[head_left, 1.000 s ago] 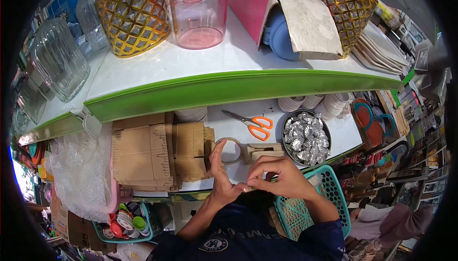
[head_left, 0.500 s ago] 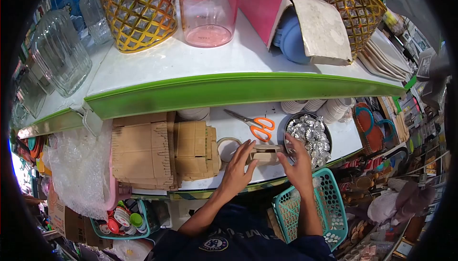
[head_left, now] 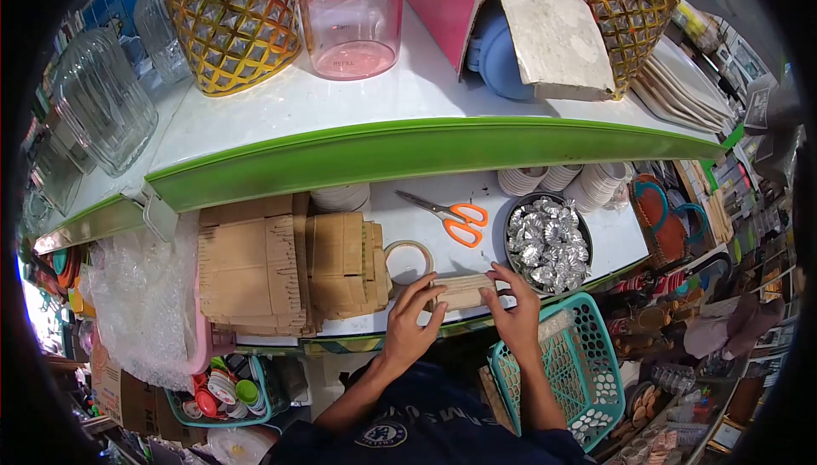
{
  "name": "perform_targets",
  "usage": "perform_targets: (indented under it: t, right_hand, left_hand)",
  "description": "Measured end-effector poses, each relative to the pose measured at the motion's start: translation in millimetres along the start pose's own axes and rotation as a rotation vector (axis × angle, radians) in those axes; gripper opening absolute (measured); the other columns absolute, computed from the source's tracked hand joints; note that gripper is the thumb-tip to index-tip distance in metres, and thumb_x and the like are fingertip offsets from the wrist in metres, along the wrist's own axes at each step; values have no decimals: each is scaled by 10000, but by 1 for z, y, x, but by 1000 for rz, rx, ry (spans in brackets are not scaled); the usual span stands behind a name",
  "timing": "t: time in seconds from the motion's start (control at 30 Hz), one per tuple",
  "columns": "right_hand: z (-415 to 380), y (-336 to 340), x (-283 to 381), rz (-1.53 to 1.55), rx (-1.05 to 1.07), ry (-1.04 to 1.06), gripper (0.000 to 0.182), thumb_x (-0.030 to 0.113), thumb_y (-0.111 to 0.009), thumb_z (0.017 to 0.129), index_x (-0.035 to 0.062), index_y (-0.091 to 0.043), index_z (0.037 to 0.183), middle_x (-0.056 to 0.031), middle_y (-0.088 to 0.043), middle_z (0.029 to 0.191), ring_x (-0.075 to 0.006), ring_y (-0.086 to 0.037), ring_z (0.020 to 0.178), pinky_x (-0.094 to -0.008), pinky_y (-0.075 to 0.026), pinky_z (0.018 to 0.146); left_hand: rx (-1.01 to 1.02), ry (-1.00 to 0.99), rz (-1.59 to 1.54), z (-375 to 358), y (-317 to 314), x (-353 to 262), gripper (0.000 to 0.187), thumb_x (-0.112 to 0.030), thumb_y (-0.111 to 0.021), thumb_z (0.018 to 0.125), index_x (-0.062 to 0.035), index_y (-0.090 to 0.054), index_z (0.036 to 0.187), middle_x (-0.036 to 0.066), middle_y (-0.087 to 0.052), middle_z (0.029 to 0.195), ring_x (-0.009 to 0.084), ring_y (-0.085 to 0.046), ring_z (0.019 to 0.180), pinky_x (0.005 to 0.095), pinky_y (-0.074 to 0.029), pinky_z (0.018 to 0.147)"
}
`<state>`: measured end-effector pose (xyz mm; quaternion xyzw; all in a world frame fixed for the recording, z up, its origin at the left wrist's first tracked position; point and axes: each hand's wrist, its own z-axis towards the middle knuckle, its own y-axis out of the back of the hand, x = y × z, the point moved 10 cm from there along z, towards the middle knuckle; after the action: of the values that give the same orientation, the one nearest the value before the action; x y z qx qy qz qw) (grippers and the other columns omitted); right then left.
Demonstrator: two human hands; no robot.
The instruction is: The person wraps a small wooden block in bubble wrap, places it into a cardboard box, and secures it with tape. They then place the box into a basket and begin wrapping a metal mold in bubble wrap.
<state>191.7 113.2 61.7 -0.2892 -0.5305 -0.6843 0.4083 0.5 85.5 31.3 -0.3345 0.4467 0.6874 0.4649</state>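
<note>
A small flat piece of cardboard (head_left: 464, 290) lies on the white lower shelf (head_left: 425, 227) near its front edge. My left hand (head_left: 411, 320) grips its left end and my right hand (head_left: 514, 310) grips its right end. A roll of clear tape (head_left: 408, 262) lies just behind my left hand. Orange-handled scissors (head_left: 449, 216) rest farther back. A dark round bowl of crinkled foil cups (head_left: 545, 244) stands right behind my right hand.
Stacks of cut cardboard (head_left: 281, 269) fill the shelf's left part, with bubble wrap (head_left: 140, 303) beside them. A teal basket (head_left: 566, 371) hangs below right. The green-edged upper shelf (head_left: 408, 154) overhangs, carrying gold wire baskets (head_left: 234, 18), glass jars and a pink jug.
My hands went from in front of my chest out to the shelf. They took hold of the cardboard piece, which now lies flatter and nearer the front edge.
</note>
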Motion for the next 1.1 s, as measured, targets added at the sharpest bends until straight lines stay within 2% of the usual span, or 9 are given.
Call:
perform_targets:
  t: [0.33, 0.4, 0.5, 0.67, 0.73, 0.83, 1.1]
  right_hand:
    - [-2, 4, 1, -48, -23, 37, 377, 54, -739, 873, 35, -662, 1242, -140, -695, 1036, -258, -679, 907, -340, -558, 743]
    - [-2, 4, 1, -66, -19, 46, 378, 39, -740, 865, 30, -666, 1236, -139, -701, 1042, -238, -684, 918, -323, -562, 744]
    - [-2, 3, 1, -84, -14, 54, 372, 27, -742, 857, 25, -673, 1223, -138, -705, 1043, -223, -689, 928, -308, -569, 743]
    - [-2, 2, 1, -100, -11, 72, 353, 35, -746, 857, 24, -683, 1204, -137, -704, 1036, -223, -689, 920, -312, -573, 740]
    - [-1, 3, 1, -57, -16, 40, 360, 62, -760, 848, 33, -686, 1199, -142, -698, 1035, -261, -686, 919, -341, -561, 762]
    - [0, 4, 3, -36, -26, 28, 359, 66, -763, 845, 33, -690, 1195, -140, -701, 1025, -255, -688, 928, -339, -561, 770]
    - [7, 10, 13, -53, -75, 93, 328, 77, -771, 838, 31, -701, 1155, -143, -699, 992, -279, -664, 885, -354, -528, 779]
  left_hand:
    - [-13, -96, 83, 3, 0, -3, 273, -92, -754, 860, -7, -719, 1117, 153, -670, 1265, 322, -675, 1096, 400, -542, 926]
    - [-7, -314, 243, -2, -2, -16, 322, -106, -785, 832, -3, -725, 1132, 128, -678, 1271, 305, -677, 1108, 401, -551, 934]
    - [30, -362, 291, -3, -3, -18, 350, -112, -799, 816, -2, -725, 1140, 109, -681, 1270, 303, -667, 1139, 409, -549, 963]
    - [54, -363, 238, -4, -2, -13, 379, -104, -804, 807, 4, -717, 1159, 120, -680, 1266, 313, -651, 1168, 412, -540, 992]
    - [53, -367, 219, -4, -2, -13, 384, -102, -807, 803, 9, -715, 1160, 123, -680, 1263, 318, -647, 1172, 412, -540, 994]
    - [47, -376, 222, -4, -2, -12, 399, -102, -819, 788, 14, -714, 1155, 128, -682, 1252, 325, -641, 1173, 417, -542, 992]
    - [-74, -299, 119, 2, 3, -11, 369, -79, -846, 748, 18, -739, 1087, 139, -706, 1204, 321, -653, 1148, 407, -527, 986]
